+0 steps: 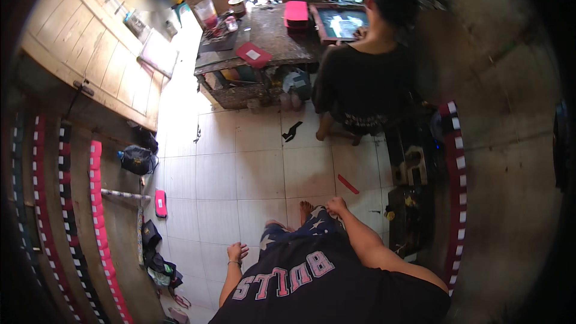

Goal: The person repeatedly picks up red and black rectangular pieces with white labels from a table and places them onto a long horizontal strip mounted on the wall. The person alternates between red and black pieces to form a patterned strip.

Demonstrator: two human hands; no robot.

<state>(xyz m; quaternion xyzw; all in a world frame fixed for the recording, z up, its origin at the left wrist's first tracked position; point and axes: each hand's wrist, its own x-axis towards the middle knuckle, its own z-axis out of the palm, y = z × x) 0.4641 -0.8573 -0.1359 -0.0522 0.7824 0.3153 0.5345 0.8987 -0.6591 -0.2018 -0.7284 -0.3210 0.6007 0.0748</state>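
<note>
My left hand (pixel 237 251), with a band at its wrist, hangs beside my dark star-patterned shorts (pixel 312 223). Its fingers are loosely bent and apart, and nothing shows in them. On the other side, my right hand (pixel 336 205) is curled closed close to the shorts, with nothing visible in it. A narrow red strip (pixel 348 184) lies on the white tiled floor (pixel 258 177) ahead of my right hand. Farther off, a black scrap (pixel 292 131) also rests on the tiles.
A person in black (pixel 372 78) is at a worn workbench (pixel 270 33), before a framed screen (pixel 341 21). A pink-red stack (pixel 296 14) and a flat red piece (pixel 253 54) lie on it. Racks of pink pieces (pixel 102 216) line the left; a red pouch-like item (pixel 161 203) lies nearby.
</note>
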